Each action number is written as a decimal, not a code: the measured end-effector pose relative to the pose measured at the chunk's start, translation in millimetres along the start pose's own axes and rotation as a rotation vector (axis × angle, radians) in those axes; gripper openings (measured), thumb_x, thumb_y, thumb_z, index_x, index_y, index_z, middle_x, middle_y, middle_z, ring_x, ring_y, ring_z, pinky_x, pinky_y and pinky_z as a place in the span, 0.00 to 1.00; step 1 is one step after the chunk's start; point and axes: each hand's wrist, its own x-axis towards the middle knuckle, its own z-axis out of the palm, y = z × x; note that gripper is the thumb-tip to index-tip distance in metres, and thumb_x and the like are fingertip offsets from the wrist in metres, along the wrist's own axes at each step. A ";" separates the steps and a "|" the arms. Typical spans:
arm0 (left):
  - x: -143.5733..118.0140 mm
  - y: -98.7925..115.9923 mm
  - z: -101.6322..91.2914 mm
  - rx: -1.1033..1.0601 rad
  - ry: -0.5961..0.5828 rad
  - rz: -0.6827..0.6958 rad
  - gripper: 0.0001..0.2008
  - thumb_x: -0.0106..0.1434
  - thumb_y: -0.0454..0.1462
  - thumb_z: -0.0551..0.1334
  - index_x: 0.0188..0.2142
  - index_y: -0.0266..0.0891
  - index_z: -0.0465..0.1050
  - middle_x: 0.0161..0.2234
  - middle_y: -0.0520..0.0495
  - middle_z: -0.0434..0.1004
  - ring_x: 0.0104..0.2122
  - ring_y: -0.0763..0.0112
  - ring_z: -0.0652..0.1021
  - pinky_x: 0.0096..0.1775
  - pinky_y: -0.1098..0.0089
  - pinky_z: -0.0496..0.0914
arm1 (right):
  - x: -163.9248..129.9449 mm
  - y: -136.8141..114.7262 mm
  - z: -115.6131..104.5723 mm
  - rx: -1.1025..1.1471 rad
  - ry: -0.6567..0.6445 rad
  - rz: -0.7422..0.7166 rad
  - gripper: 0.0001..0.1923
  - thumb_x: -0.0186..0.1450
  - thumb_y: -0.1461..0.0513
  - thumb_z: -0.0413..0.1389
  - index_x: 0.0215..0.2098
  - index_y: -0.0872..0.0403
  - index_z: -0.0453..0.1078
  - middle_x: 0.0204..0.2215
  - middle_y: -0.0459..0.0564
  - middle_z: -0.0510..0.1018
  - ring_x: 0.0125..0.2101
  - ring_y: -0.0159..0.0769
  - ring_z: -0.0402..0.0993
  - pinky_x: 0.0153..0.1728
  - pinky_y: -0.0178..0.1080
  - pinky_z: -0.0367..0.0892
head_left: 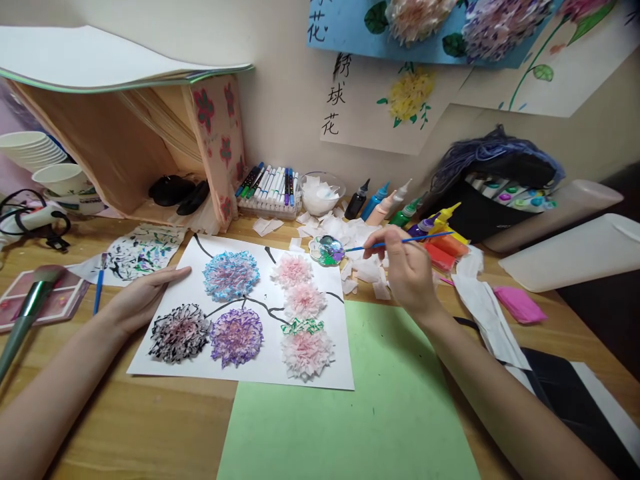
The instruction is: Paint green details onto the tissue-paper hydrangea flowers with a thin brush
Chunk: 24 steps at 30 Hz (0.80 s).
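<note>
My right hand (403, 270) pinches a thin blue paintbrush (417, 239), its tip at the edge of a small palette (327, 251) smeared with green, purple and dark paint. With my left hand (150, 293) I grip the left edge of a white sheet (185, 273), thumb on top and the other fingers partly hidden. Crinkled paper flowers sit on the sheet: a blue-edged one (231, 275), a black-edged one (180, 332), a purple-edged one (237, 337) and several pink ones (306, 353) in a column. Green paint marks the top of the lowest pink flower. Black branch lines run between them.
Green paper (360, 413) lies under the sheet's right side. Paint bottles (377, 203), a bowl (323, 195) and torn tissue scraps (370, 270) stand or lie behind the palette. A second brush (99, 287), a paint-stained tissue (145, 253) and a large makeup brush (33, 307) are at left.
</note>
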 end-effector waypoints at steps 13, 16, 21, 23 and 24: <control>12.4 -3.7 -10.3 0.089 -0.054 0.061 0.15 0.57 0.24 0.55 0.43 0.28 0.74 0.28 0.38 0.80 0.26 0.57 0.81 0.29 0.59 0.78 | -42.3 -23.7 7.5 0.255 -0.342 0.095 0.22 0.72 0.55 0.40 0.25 0.54 0.65 0.22 0.45 0.67 0.25 0.29 0.64 0.30 0.36 0.58; 15.1 -4.5 -12.7 0.092 -0.044 0.061 0.16 0.57 0.24 0.55 0.44 0.27 0.74 0.29 0.37 0.80 0.26 0.56 0.81 0.29 0.58 0.78 | -43.3 -24.4 7.7 0.244 -0.362 0.048 0.22 0.72 0.55 0.40 0.25 0.54 0.64 0.22 0.45 0.66 0.26 0.29 0.63 0.30 0.37 0.57; 13.9 -4.3 -10.7 0.060 -0.026 0.060 0.19 0.58 0.24 0.55 0.49 0.28 0.71 0.29 0.40 0.80 0.24 0.60 0.81 0.27 0.63 0.78 | -45.2 -23.1 8.3 0.237 -0.388 0.020 0.22 0.72 0.56 0.39 0.25 0.54 0.64 0.22 0.45 0.66 0.26 0.29 0.63 0.31 0.37 0.57; 8.8 -3.6 -4.2 0.035 0.016 0.039 0.19 0.59 0.24 0.55 0.50 0.26 0.71 0.30 0.39 0.81 0.24 0.60 0.80 0.26 0.63 0.78 | -45.6 -21.6 10.0 0.233 -0.395 0.025 0.21 0.72 0.56 0.39 0.26 0.54 0.64 0.22 0.45 0.66 0.26 0.29 0.62 0.30 0.37 0.57; 5.4 -3.2 0.1 0.014 0.049 0.033 0.19 0.59 0.24 0.55 0.50 0.26 0.70 0.31 0.38 0.81 0.24 0.60 0.81 0.27 0.62 0.78 | -45.7 -20.9 10.8 0.233 -0.400 0.029 0.21 0.72 0.56 0.39 0.26 0.54 0.64 0.22 0.45 0.66 0.26 0.29 0.62 0.30 0.37 0.58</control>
